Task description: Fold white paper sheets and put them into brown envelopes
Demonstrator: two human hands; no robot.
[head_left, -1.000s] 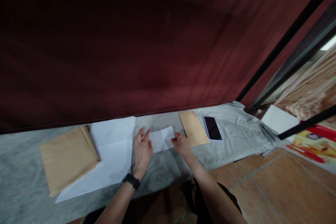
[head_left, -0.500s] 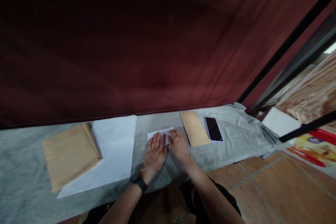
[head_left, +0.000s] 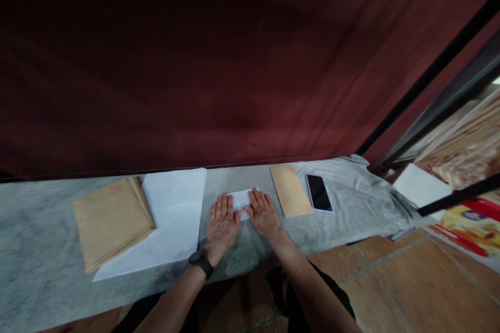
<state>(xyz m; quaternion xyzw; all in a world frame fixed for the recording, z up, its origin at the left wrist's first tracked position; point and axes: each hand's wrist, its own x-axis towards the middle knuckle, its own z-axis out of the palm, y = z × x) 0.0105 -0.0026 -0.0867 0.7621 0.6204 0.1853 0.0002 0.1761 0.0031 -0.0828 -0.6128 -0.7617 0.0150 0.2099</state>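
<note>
On the grey cloth (head_left: 365, 205) covering a long, narrow surface, a small white paper (head_left: 241, 201) lies flat near the middle, between and partly under both hands. Left hand (head_left: 223, 221): open, palm down, fingers extended and close together, covering the left part of the paper; nothing visible gripped. Black wristwatch (head_left: 201, 262) on the left wrist. Right hand (head_left: 264, 213): likewise open and palm down, fingers over the paper's right part; nothing visible gripped. Thumbs point toward each other; whether they touch is too small to tell. To the left, a large white sheet (head_left: 177, 213) lies flat, near the left hand but apart from it. A stack of brown envelopes (head_left: 113, 223) rests partly on that sheet and partly on the cloth, set at an angle. Just beside the right hand, on its right, lies a single brown envelope (head_left: 291, 191). Next to it, further right, is a phone (head_left: 319, 193), dark screen up, pale lilac edge. Dark red fabric (head_left: 242, 73) rises behind the surface. Brown floor tiles (head_left: 390, 276) show at lower right, with a red and yellow printed package (head_left: 472, 223) at the far right.
</note>
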